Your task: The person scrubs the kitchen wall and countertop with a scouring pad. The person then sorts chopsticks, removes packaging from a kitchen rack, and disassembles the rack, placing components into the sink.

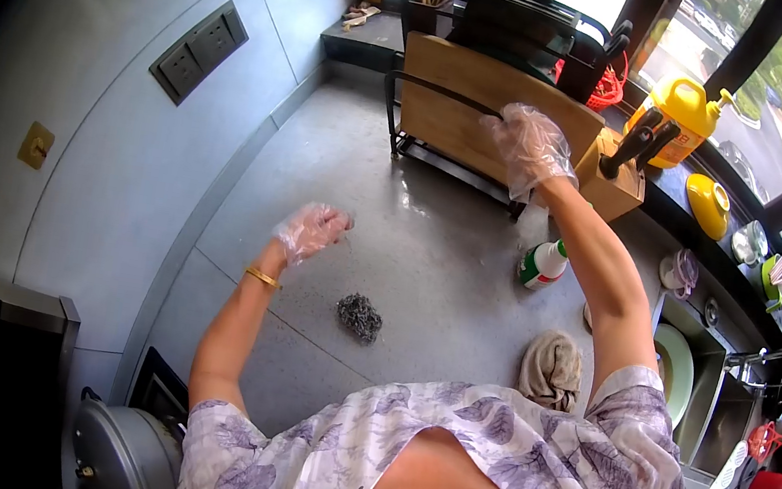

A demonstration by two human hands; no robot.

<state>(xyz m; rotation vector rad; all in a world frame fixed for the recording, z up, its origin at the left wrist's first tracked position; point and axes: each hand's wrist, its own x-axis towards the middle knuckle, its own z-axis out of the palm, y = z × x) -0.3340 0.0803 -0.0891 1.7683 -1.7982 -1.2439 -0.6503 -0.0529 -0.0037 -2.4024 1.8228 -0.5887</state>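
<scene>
Clear plastic gloves cover both my hands. My right hand (531, 151) is closed around the front bar of a black metal rack (405, 152), in front of a wooden cutting board (453, 97) that stands upright in it. Above the grey countertop (314, 147), my left hand (314, 232) has its fingers curled together; whether anything is in them is hidden. A steel wool scrubber (359, 319) lies on the counter below and to the right of that hand, with dark specks around it.
A white-and-green bottle (542, 265) and a crumpled cloth (552, 370) sit on the right side. Beside the rack stands a knife block (611, 176), with a yellow pump jug (677, 120) behind it. The sink (726, 426) is at far right, a pressure cooker (122, 457) at lower left.
</scene>
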